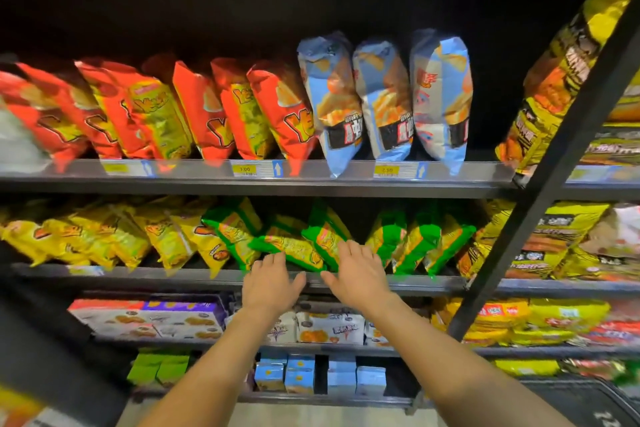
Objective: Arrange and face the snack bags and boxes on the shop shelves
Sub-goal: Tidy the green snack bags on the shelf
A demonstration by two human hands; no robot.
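Left hand (272, 282) and right hand (360, 274) are reaching, fingers spread and gripping nothing, toward the toppled green bag (291, 248) lying mid-row on the middle shelf (173, 276), while red bags (204, 107) and 3 blue bags (384, 97) above are standing roughly faced, so work is looking part-done.

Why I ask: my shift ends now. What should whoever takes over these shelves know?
Left hand open, fingertips at the flat green bag on the middle shelf.
Right hand open, over the tilted green bag beside it.
Neither grips anything.
Blue bags on the shelf above stand upright.
To do: stand both up; red bags and yellow bags lean.
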